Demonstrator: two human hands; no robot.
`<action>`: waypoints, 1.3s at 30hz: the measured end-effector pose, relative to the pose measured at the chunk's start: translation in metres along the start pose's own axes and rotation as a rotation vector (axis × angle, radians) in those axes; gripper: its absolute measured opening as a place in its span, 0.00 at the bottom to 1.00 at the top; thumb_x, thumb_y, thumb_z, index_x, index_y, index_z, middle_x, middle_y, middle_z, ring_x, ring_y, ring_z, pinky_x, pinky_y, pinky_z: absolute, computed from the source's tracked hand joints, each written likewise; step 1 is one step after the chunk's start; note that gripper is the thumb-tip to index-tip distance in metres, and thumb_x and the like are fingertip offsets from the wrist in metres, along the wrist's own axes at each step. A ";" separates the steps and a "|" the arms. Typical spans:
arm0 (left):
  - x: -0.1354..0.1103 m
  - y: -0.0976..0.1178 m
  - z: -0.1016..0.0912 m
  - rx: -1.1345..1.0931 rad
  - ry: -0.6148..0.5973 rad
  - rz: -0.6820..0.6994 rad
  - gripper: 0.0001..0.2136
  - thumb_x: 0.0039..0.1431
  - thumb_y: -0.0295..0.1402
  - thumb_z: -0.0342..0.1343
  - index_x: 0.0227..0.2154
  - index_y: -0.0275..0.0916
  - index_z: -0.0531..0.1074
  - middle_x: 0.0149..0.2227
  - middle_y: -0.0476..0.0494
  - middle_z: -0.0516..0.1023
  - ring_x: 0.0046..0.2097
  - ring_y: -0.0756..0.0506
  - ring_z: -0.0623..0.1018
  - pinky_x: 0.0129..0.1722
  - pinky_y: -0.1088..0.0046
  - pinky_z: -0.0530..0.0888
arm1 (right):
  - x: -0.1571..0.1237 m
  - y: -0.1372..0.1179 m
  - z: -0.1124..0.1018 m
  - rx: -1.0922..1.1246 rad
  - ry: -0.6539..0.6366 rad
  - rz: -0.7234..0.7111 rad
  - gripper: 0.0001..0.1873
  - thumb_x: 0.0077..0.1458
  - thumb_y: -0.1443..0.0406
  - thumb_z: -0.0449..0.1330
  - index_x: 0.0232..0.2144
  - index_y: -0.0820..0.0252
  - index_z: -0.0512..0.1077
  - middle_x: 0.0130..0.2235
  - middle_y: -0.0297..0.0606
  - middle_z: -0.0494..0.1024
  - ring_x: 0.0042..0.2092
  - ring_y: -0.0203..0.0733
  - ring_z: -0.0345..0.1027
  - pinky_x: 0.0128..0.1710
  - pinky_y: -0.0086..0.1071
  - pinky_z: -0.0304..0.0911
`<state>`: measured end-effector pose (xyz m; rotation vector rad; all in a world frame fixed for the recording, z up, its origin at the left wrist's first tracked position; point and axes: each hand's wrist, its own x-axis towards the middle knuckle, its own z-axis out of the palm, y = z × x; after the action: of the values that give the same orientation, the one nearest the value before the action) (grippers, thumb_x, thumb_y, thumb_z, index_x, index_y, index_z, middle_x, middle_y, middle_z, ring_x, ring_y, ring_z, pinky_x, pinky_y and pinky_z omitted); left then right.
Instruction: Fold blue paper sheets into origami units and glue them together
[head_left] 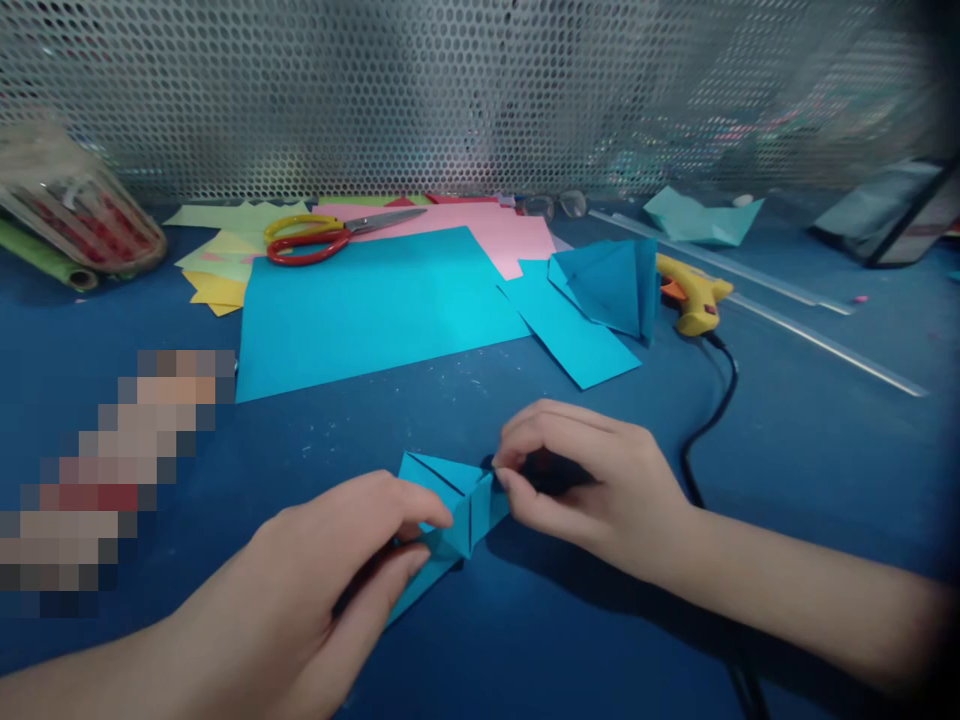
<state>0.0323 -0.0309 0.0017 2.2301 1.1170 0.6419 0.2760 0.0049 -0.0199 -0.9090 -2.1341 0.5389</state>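
A small piece of folded blue paper (pixel 454 492) is between my hands, just above the blue tabletop, with creases and flaps showing. My left hand (pixel 352 560) grips it from the left, thumb below and fingers above. At its right edge, the thumb and forefinger of my right hand (pixel 592 480) pinch the paper. Part of the paper is hidden behind my left fingers. Beyond my hands lie a large blue paper sheet (pixel 375 320), a smaller blue paper strip (pixel 585 345) and another folded blue paper piece (pixel 607 285).
Scissors (pixel 307 245) rest on the sheets. A yellow glue gun (pixel 697 295) with a black cord (pixel 731 390) and clear glue sticks (pixel 825 345) lie right. A jar (pixel 82 205) stands far left; a pixelated patch covers the left side. Perforated metal (pixel 420 100) borders the back.
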 end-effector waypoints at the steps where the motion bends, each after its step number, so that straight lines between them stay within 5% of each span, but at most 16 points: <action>1: 0.000 0.000 0.000 0.012 0.000 -0.007 0.11 0.68 0.29 0.51 0.45 0.55 0.68 0.38 0.63 0.81 0.36 0.56 0.82 0.36 0.90 0.73 | 0.000 0.001 0.000 0.010 0.004 0.028 0.08 0.57 0.73 0.60 0.30 0.56 0.70 0.30 0.33 0.76 0.31 0.34 0.71 0.30 0.26 0.67; 5: 0.001 -0.002 -0.001 0.046 -0.008 -0.030 0.10 0.68 0.29 0.50 0.44 0.55 0.68 0.37 0.63 0.82 0.34 0.55 0.83 0.32 0.89 0.74 | 0.003 0.004 -0.002 0.059 0.036 0.153 0.08 0.57 0.73 0.60 0.29 0.56 0.71 0.27 0.30 0.76 0.26 0.31 0.68 0.25 0.24 0.64; 9: 0.003 -0.001 -0.002 0.055 -0.008 -0.033 0.09 0.68 0.30 0.49 0.42 0.54 0.69 0.36 0.63 0.82 0.33 0.55 0.83 0.29 0.88 0.73 | 0.004 0.006 -0.006 0.124 0.032 0.205 0.16 0.68 0.67 0.52 0.27 0.57 0.72 0.26 0.32 0.76 0.26 0.33 0.68 0.25 0.26 0.63; 14: 0.008 0.000 -0.007 0.024 0.005 -0.028 0.11 0.66 0.28 0.51 0.42 0.55 0.69 0.37 0.66 0.82 0.35 0.57 0.82 0.32 0.90 0.73 | 0.006 0.007 -0.008 0.198 -0.174 0.037 0.13 0.70 0.60 0.57 0.34 0.58 0.74 0.30 0.35 0.78 0.33 0.35 0.71 0.33 0.27 0.65; 21: 0.010 -0.003 -0.005 0.055 0.070 -0.008 0.12 0.65 0.27 0.53 0.44 0.55 0.71 0.38 0.67 0.82 0.37 0.58 0.82 0.40 0.92 0.72 | 0.007 0.002 -0.004 0.043 -0.258 -0.060 0.21 0.74 0.59 0.49 0.26 0.56 0.59 0.26 0.31 0.65 0.29 0.36 0.59 0.30 0.30 0.57; 26: 0.009 -0.005 -0.008 0.069 -0.065 0.058 0.19 0.64 0.24 0.45 0.48 0.53 0.73 0.39 0.58 0.83 0.38 0.54 0.82 0.39 0.87 0.75 | 0.007 0.001 -0.001 -0.032 -0.297 -0.059 0.23 0.75 0.56 0.43 0.26 0.55 0.57 0.26 0.32 0.63 0.29 0.38 0.58 0.30 0.32 0.55; 30: 0.006 -0.005 -0.012 0.122 -0.140 0.074 0.24 0.64 0.23 0.43 0.55 0.53 0.73 0.44 0.53 0.83 0.43 0.50 0.83 0.42 0.82 0.77 | 0.006 0.001 0.000 -0.056 -0.299 -0.079 0.23 0.75 0.56 0.42 0.26 0.55 0.57 0.25 0.32 0.63 0.29 0.38 0.58 0.31 0.32 0.55; 35: -0.001 -0.002 -0.007 0.132 -0.040 0.081 0.22 0.64 0.24 0.48 0.56 0.58 0.65 0.46 0.61 0.82 0.45 0.53 0.82 0.55 0.80 0.72 | 0.005 -0.002 0.000 -0.087 -0.254 -0.184 0.25 0.76 0.56 0.42 0.26 0.56 0.61 0.24 0.31 0.65 0.28 0.37 0.58 0.30 0.32 0.55; 39: 0.001 -0.002 -0.008 0.226 0.080 0.045 0.11 0.69 0.30 0.46 0.50 0.49 0.66 0.42 0.53 0.81 0.41 0.50 0.82 0.45 0.79 0.77 | 0.003 -0.003 -0.004 -0.114 -0.103 -0.211 0.21 0.74 0.58 0.48 0.27 0.56 0.64 0.23 0.31 0.68 0.26 0.36 0.61 0.28 0.32 0.56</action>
<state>0.0268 -0.0273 0.0067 2.4447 1.2359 0.6572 0.2767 0.0057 -0.0141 -0.7176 -2.3403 0.3672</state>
